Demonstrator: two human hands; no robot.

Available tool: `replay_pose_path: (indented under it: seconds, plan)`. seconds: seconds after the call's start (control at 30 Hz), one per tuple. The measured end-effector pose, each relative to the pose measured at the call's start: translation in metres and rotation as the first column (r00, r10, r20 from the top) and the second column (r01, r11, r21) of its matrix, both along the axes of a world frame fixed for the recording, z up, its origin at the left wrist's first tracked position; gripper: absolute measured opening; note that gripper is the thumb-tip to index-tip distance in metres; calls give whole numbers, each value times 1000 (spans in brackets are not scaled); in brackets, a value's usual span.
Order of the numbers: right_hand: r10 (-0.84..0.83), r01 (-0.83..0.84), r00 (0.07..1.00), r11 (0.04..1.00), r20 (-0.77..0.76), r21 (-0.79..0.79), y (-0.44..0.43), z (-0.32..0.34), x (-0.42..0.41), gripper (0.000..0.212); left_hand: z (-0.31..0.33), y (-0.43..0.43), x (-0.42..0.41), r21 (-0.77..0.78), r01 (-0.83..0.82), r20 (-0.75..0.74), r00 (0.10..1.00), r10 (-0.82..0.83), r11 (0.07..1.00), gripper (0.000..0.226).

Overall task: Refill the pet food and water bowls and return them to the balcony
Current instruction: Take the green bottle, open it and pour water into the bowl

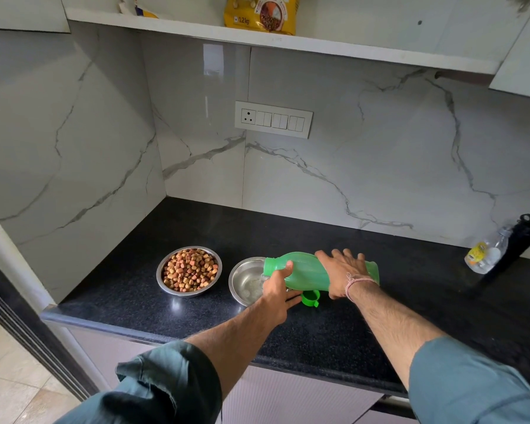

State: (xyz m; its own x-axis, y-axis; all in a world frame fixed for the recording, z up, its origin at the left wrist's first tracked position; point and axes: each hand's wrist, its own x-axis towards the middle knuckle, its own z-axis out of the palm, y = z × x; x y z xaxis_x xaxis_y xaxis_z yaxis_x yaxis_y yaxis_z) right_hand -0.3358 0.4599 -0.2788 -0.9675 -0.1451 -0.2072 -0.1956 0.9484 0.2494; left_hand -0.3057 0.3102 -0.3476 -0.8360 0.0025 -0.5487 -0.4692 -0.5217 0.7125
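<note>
Over water bowl [247, 281]: green bottle [303, 270] tipped near flat, mouth above rim for pouring. Left hand [277, 283] clasping neck to steady, right hand [343, 272] gripping body to tilt. Left of water bowl on worktop [196, 319]: food bowl [189, 271], full. Green cap [310, 298] beside water bowl.

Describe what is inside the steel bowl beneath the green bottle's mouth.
A shallow pool of water in the steel bowl, poured from the green bottle. The left hand and the bottle cover its right side.
</note>
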Motion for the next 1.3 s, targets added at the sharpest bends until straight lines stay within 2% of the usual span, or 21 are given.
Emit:
replay_pose_path:
  seconds: [0.13,0.43,1.3]
  plan:
    - [2,-2,1000,1000,1,3,-1,0,-1,105,-1,-1,-1,8,1,1,1000,-1,1000,33]
    - [5,-5,1000,1000,0,23,-4,1,-3,103,-2,-1,-1,14,-2,0,1000,2,1000,48]
    - [10,-10,1000,999,-6,44,-6,3,-4,101,-7,-3,-1,16,27,6,1000,-27,1000,54]
